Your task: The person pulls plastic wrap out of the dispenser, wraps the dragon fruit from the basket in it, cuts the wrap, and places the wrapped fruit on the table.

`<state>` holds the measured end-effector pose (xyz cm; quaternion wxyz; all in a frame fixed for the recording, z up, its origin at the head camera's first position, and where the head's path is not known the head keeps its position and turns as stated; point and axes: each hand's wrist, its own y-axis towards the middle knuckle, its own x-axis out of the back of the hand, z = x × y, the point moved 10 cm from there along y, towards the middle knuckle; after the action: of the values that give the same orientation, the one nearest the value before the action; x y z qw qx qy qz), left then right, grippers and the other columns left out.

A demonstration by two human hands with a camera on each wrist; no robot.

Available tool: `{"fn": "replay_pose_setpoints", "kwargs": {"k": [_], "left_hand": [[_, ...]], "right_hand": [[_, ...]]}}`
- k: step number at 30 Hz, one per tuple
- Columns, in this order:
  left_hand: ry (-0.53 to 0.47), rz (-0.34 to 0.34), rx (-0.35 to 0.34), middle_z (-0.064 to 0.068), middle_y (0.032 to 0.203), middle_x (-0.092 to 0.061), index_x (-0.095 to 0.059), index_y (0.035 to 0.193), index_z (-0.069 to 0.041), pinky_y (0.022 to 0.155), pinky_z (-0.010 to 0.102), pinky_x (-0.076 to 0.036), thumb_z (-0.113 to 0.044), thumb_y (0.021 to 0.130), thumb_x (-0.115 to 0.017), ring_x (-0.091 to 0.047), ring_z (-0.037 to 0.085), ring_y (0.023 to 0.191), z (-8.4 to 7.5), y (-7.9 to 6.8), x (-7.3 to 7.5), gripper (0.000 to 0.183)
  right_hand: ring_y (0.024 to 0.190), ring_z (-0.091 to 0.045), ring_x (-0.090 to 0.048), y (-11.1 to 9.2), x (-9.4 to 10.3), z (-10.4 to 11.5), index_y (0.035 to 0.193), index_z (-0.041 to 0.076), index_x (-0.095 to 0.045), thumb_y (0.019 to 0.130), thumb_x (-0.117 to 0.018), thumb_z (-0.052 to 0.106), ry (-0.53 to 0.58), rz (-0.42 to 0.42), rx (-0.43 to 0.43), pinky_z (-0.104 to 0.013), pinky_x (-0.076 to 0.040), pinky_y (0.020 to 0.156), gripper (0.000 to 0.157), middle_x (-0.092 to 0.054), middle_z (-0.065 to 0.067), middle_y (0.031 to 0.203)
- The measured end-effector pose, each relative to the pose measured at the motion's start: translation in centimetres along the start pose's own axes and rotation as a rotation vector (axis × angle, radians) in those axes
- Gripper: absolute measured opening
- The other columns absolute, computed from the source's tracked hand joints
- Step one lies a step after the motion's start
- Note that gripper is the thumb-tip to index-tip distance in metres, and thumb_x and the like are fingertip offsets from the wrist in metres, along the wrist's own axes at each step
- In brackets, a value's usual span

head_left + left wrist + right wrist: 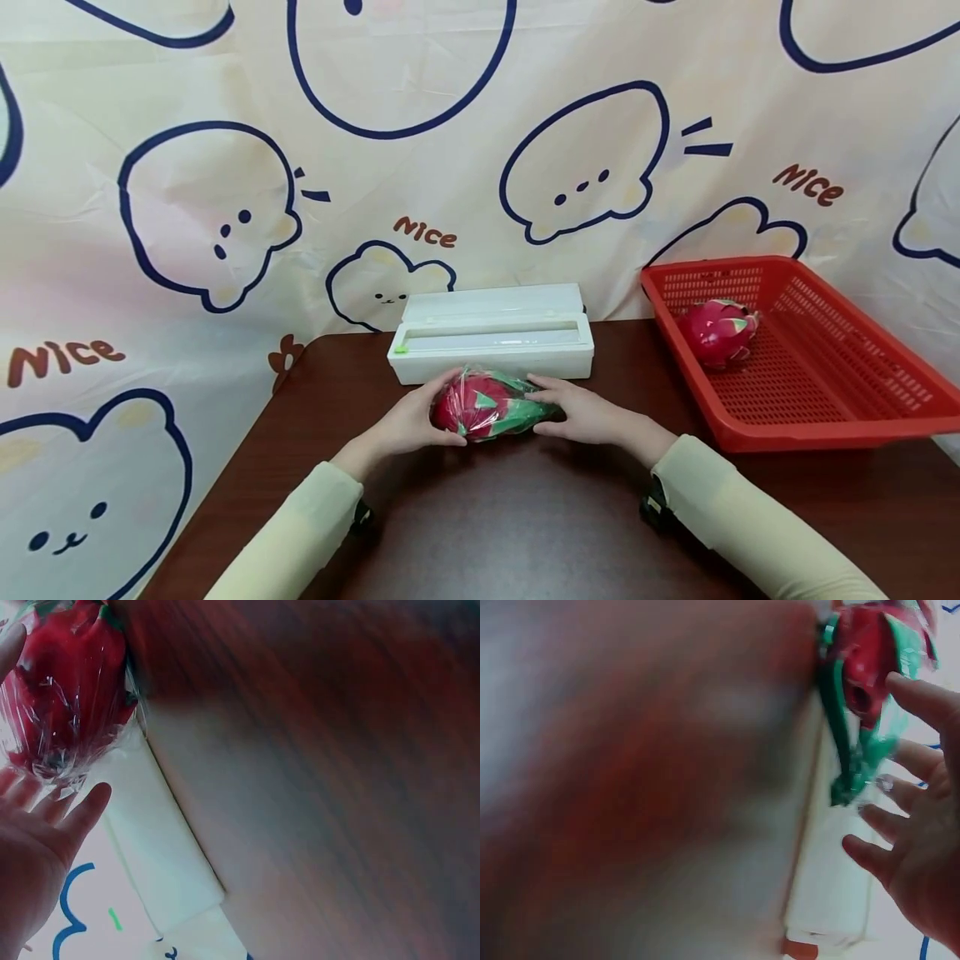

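Observation:
A red dragon fruit (483,404) with green-tipped scales, wrapped in clear cling film, is between the two hands in the head view. My left hand (411,418) holds its rounded left end, thumb at the front and fingers over the far side. At the leafy right end, my right hand (581,410) has its fingers spread and its fingertips at the film. In the right wrist view the green leaf tips (847,780) point toward the right hand's fingers (874,855). Crinkled film (71,761) gathers near the left fingertips in the left wrist view.
Just behind the fruit stands a white cling film dispenser (491,364), its lid (491,302) raised and a green slider at its left. A red plastic basket (817,435) at right holds another dragon fruit (718,333). A printed cloth hangs behind the dark wooden table (495,533).

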<state>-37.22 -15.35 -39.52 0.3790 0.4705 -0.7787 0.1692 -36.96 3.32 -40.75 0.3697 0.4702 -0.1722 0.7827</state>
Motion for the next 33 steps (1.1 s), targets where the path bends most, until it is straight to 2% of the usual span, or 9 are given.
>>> {"fn": "replay_pose_setpoints", "kwargs": {"k": [4,8,14,17,24,28,33], "left_hand": [[-0.001,0.006,0.014,-0.007,0.125,-0.045,-0.027,0.136,-0.037,0.088,0.038,-0.042,-0.043,0.057,-0.082,-0.044,0.013,0.111,0.2,0.1,0.1,0.096],[-0.031,0.013,0.018,-0.007,0.125,-0.045,-0.028,0.135,-0.036,0.089,0.040,-0.041,-0.043,0.057,-0.082,-0.044,0.014,0.112,0.2,0.1,0.3,0.095],[-0.034,0.018,0.007,-0.007,0.124,-0.046,-0.028,0.135,-0.037,0.088,0.039,-0.042,-0.043,0.057,-0.081,-0.045,0.014,0.111,0.1,0.2,0.2,0.094],[-0.032,0.019,0.009,-0.007,0.123,-0.047,-0.028,0.134,-0.037,0.088,0.039,-0.042,-0.042,0.058,-0.082,-0.046,0.014,0.110,0.0,0.2,0.1,0.093],[0.009,0.006,-0.015,-0.009,0.123,-0.047,-0.029,0.136,-0.033,0.085,0.035,-0.045,-0.047,0.057,-0.080,-0.046,0.012,0.108,-0.5,0.2,0.3,0.095],[0.034,0.045,-0.053,-0.009,0.125,-0.044,-0.029,0.138,-0.032,0.084,0.035,-0.045,-0.051,0.058,-0.078,-0.044,0.012,0.109,-1.3,0.7,0.3,0.095],[-0.005,0.116,-0.035,-0.008,0.123,-0.046,-0.031,0.137,-0.032,0.084,0.033,-0.044,-0.050,0.062,-0.076,-0.043,0.013,0.108,-1.2,1.3,0.0,0.090]], "right_hand": [[0.123,-0.020,-0.036,1.0,1.5,0.8,0.122,0.013,-0.056,0.083,-0.060,0.043,0.052,-0.070,0.030,-0.041,-0.031,0.098,0.049,-0.039,-0.005,0.137],[0.119,-0.018,-0.041,2.1,2.5,1.8,0.128,0.011,-0.049,0.083,-0.060,0.042,0.071,-0.112,0.051,-0.039,-0.033,0.096,0.056,-0.047,-0.003,0.130],[0.121,-0.014,-0.038,3.5,1.2,2.8,0.138,0.018,-0.036,0.081,-0.053,0.056,0.025,-0.064,0.035,-0.037,-0.033,0.097,0.071,-0.041,0.001,0.136],[0.118,-0.012,-0.039,3.9,0.4,3.1,0.140,0.021,-0.031,0.079,-0.050,0.062,0.038,-0.043,0.030,-0.036,-0.034,0.095,0.076,-0.039,0.003,0.137],[0.106,-0.010,-0.047,4.2,-0.2,3.0,0.134,0.026,-0.037,0.076,-0.054,0.063,0.073,-0.053,0.016,-0.035,-0.039,0.088,0.070,-0.047,0.006,0.125],[0.110,-0.013,-0.045,4.2,-0.3,2.7,0.133,0.024,-0.040,0.076,-0.056,0.061,0.111,-0.034,0.006,-0.036,-0.038,0.090,0.069,-0.047,0.003,0.126],[0.115,-0.013,-0.042,3.8,-0.3,2.0,0.136,0.023,-0.038,0.078,-0.055,0.060,0.149,-0.025,-0.018,-0.035,-0.035,0.094,0.070,-0.045,0.001,0.130]]}}
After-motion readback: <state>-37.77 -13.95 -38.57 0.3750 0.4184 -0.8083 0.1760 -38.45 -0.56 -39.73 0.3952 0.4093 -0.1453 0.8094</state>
